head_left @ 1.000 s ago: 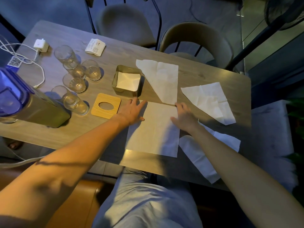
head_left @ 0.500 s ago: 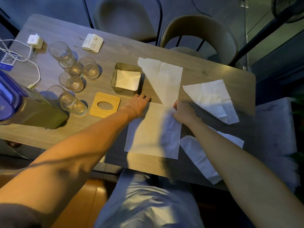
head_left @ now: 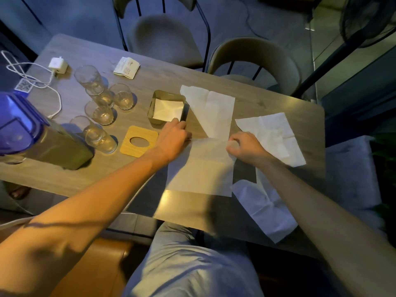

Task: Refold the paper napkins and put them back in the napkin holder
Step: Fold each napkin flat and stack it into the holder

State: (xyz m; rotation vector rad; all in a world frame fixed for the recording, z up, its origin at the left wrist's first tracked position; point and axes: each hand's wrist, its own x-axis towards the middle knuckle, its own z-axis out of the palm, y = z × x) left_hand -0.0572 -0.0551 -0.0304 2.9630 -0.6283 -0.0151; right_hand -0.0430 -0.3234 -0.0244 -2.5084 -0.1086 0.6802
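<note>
Left hand (head_left: pixel 173 137) curled from flat; pinches napkin (head_left: pixel 201 172) far-left corner; right hand (head_left: pixel 246 146) pinches far-right corner.

napkin holder (head_left: pixel 167 108) sits mid-table (head_left: pixel 278 103), glasses (head_left: pixel 100 112) toward the left edge, unfolded napkins (head_left: pixel 201 166) toward the right and near edges.

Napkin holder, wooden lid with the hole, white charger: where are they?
Square metal napkin holder (head_left: pixel 158 121), head view, on its near wall.
Square wooden lid with an oval hole (head_left: pixel 153 136), head view, on the wood right of the hole.
Small white charger plug (head_left: pixel 57 64), head view, on its top face.
</note>
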